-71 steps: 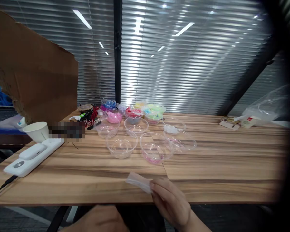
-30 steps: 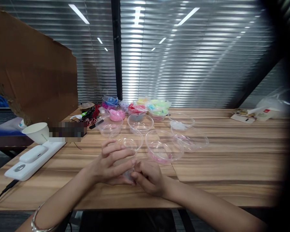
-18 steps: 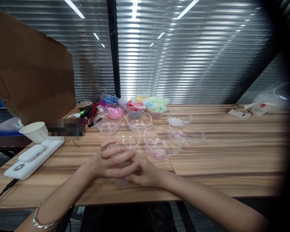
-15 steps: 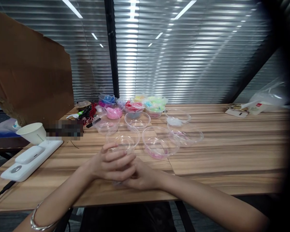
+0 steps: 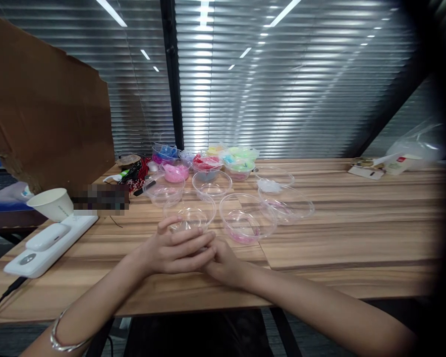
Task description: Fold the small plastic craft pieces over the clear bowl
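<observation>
Just above the table's front edge, my left hand and my right hand meet. The left fingers reach across the right hand's fingers and bend over them; its index finger is raised a little. My right hand is closed, with most of its fingers hidden behind the left ones. Whatever may lie between the hands is covered from view. Right behind them stand a clear round plastic bowl and a second clear bowl with pink at its bottom.
Farther back are another clear bowl, a tilted clear bowl, a white lump and bowls of coloured material. At left stand a paper cup, a white charging pad and a cardboard sheet.
My left hand has slid slightly right and its fingers have straightened. The right hand has shifted a little right too. A clear bit visible under the hands before is now out of sight.
</observation>
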`<move>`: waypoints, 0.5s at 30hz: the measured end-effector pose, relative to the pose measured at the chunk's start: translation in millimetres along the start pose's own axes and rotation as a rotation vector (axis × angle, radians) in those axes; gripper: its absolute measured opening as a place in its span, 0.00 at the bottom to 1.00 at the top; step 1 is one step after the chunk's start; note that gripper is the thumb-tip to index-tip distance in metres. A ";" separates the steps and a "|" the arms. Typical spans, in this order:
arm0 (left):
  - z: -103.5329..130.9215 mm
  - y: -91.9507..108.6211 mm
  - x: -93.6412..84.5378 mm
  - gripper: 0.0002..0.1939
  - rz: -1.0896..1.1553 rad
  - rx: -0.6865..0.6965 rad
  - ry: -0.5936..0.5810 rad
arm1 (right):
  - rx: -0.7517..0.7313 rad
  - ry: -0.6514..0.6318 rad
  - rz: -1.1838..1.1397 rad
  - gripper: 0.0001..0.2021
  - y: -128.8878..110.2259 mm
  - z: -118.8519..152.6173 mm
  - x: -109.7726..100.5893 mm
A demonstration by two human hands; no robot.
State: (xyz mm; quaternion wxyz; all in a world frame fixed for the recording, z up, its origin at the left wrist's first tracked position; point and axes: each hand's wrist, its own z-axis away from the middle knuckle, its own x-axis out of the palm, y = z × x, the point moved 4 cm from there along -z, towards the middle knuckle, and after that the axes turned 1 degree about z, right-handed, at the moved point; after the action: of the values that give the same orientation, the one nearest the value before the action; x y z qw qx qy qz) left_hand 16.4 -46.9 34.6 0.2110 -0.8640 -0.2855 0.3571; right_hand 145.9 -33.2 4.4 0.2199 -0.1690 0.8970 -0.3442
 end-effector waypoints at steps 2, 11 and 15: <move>-1.2 0.2 1.4 0.14 0.005 -0.002 -0.031 | -0.029 0.005 0.006 0.16 -2.2 -1.6 -0.3; 1.0 3.1 2.6 0.13 -0.065 -0.014 0.018 | -0.148 -0.017 -0.023 0.21 -5.2 -0.8 -0.4; 1.8 4.5 -0.4 0.11 -0.081 0.028 -0.027 | -0.110 0.012 -0.041 0.23 1.9 3.3 -0.4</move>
State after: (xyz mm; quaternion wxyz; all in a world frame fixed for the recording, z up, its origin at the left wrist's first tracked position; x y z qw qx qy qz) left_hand 16.4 -50.2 31.1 0.2336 -0.8437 -0.3180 0.3641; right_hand 147.7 -33.5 1.0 0.1978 -0.1970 0.9123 -0.2996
